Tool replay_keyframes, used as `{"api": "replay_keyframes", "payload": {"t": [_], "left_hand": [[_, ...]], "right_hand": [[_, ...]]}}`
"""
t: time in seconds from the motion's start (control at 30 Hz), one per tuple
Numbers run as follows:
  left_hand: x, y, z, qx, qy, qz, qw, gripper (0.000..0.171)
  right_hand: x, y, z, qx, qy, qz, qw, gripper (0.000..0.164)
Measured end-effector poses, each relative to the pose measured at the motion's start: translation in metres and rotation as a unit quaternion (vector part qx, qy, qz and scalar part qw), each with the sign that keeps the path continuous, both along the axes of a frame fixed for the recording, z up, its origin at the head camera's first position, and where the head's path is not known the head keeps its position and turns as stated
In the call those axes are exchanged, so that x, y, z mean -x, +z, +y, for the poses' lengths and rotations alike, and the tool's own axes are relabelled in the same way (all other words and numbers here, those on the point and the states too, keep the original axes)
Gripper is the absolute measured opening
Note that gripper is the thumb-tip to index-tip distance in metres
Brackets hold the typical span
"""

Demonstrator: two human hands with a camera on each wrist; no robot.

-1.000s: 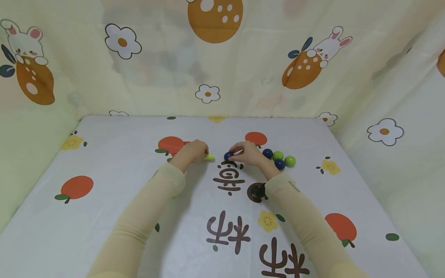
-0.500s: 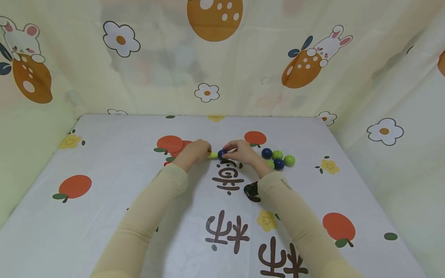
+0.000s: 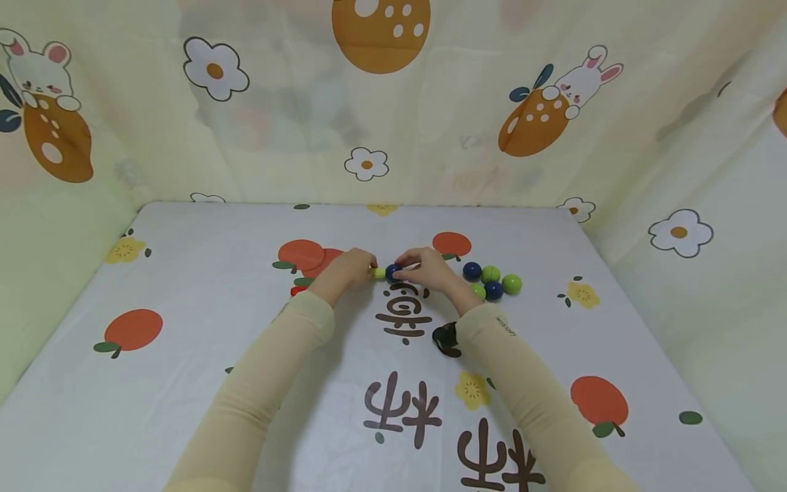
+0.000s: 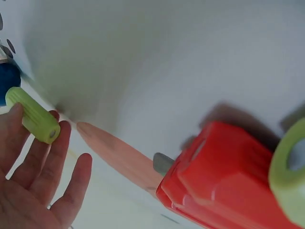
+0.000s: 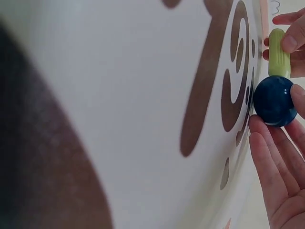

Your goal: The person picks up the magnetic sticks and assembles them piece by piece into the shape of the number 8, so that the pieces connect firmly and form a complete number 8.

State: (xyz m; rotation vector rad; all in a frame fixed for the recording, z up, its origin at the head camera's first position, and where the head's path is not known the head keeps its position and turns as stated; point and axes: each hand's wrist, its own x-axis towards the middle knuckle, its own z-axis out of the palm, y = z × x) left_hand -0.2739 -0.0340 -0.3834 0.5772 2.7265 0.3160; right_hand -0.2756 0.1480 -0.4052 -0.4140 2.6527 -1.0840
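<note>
My left hand [image 3: 353,268] pinches a short, ridged light-green rod [image 4: 35,117] between thumb and fingers; a small grey dot marks its near end. Thumb and fingers of my right hand [image 3: 427,268] hold a glossy dark-blue ball [image 5: 275,101]. In the right wrist view the rod's far end meets the ball, the two lined up end to end. Behind my left hand, the left wrist view shows a red faceted plastic piece [image 4: 224,176] with a light-green ring [image 4: 283,176] beside it.
Right of my right hand lie several loose balls, among them a blue one [image 3: 472,271] and a green one [image 3: 512,283]. A dark object [image 3: 446,339] sits by my right sleeve, partly hidden. The printed cloth [image 3: 184,396] covers the table; curtains stand behind.
My right hand has moved left with the blue ball, closing the gap to the green rod. My left hand has shifted slightly right. More of the red piece and another green ball now show.
</note>
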Motion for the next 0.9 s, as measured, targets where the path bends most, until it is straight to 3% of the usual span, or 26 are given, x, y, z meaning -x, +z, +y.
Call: {"api": "replay_keyframes", "payload": {"t": [0.5,0.9], "left_hand": [[-0.002,0.001,-0.001,-0.005,-0.014,0.006,0.9999,0.03],[-0.005,-0.002,-0.006,-0.015,0.002,-0.004,0.9999,0.036]], "right_hand": [[-0.001,0.003,0.002,-0.001,0.02,0.014,1.0,0.031],[-0.004,0.015,0.021,-0.007,0.022,0.025,0.999,0.033]]}}
